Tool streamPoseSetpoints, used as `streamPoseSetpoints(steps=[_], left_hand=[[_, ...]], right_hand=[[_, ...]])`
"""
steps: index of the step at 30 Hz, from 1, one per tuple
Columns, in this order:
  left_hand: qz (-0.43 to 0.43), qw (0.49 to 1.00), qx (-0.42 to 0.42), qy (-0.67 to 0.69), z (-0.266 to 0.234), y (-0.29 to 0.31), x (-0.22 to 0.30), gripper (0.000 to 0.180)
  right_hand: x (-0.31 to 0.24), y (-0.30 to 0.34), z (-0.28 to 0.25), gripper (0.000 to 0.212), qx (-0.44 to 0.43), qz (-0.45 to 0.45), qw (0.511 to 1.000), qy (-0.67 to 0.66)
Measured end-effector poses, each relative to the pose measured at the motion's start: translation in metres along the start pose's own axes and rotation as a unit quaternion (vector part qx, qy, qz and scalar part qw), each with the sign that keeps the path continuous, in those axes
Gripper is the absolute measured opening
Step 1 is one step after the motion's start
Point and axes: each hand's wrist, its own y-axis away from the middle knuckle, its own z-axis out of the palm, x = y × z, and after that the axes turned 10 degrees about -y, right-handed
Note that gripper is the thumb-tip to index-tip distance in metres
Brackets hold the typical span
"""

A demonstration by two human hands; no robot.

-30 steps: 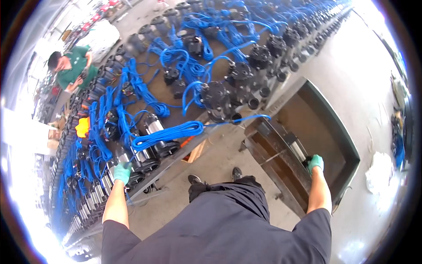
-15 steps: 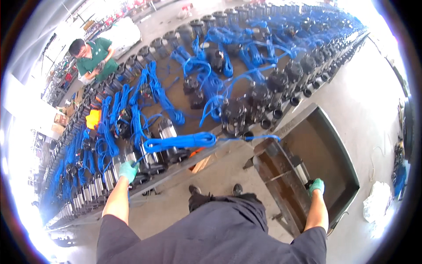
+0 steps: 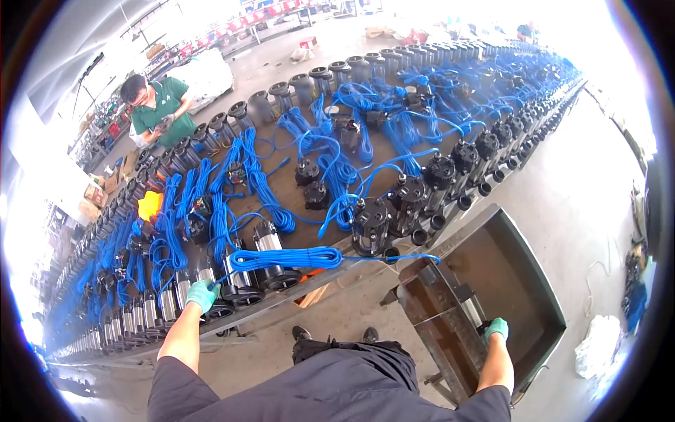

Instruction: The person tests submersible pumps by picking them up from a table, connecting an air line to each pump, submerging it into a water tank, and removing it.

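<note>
My left hand (image 3: 202,295), in a green glove, is closed at the table's front edge, beside the standing silver pumps. A strand of blue cable (image 3: 222,277) runs into its fingers from a bundled blue coil (image 3: 287,259), which lies across the silver pump (image 3: 267,238) tops. Off to the right, my right hand (image 3: 496,328), gloved alike, grips the black end of a silver pump motor (image 3: 472,309) lying in a metal trough. From the coil, a single blue cable (image 3: 401,258) stretches right to the trough's edge. My fingers partly hide both grips.
Rows of black pump housings (image 3: 370,224) and blue coils cover the long table (image 3: 309,233). A metal trough (image 3: 538,281) stands at its right. Across the table, a person in a green shirt (image 3: 169,105) handles a dark part. A white bag (image 3: 599,344) lies on the floor.
The whole view has shifted, so the table and trough sit lower in the picture. Both hands keep their places at the cable and the pump motor.
</note>
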Motion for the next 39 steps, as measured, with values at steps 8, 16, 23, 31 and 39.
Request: streamPoseSetpoints(steps=[8, 16, 23, 31, 39], left_hand=[[0.002, 1.000, -0.004, 0.007, -0.003, -0.001, 0.004, 0.035], [-0.005, 1.000, -0.028, -0.007, -0.008, 0.002, 0.006, 0.038], [-0.028, 0.998, -0.049, 0.014, -0.013, 0.012, 0.009, 0.038], [-0.002, 0.999, -0.054, -0.004, -0.014, -0.009, 0.011, 0.047], [-0.026, 0.999, 0.002, 0.035, 0.003, 0.002, -0.004, 0.036]], right_hand=[[0.005, -0.006, 0.004, 0.027, 0.002, -0.005, 1.000, 0.008], [-0.009, 0.016, -0.020, 0.019, -0.015, -0.018, 0.999, 0.025], [-0.003, 0.009, -0.015, 0.024, -0.002, -0.021, 1.000, 0.017], [0.022, -0.004, -0.002, 0.027, 0.024, -0.071, 0.997, -0.002], [0.023, -0.025, 0.003, 0.027, 0.007, -0.082, 0.997, 0.008]])
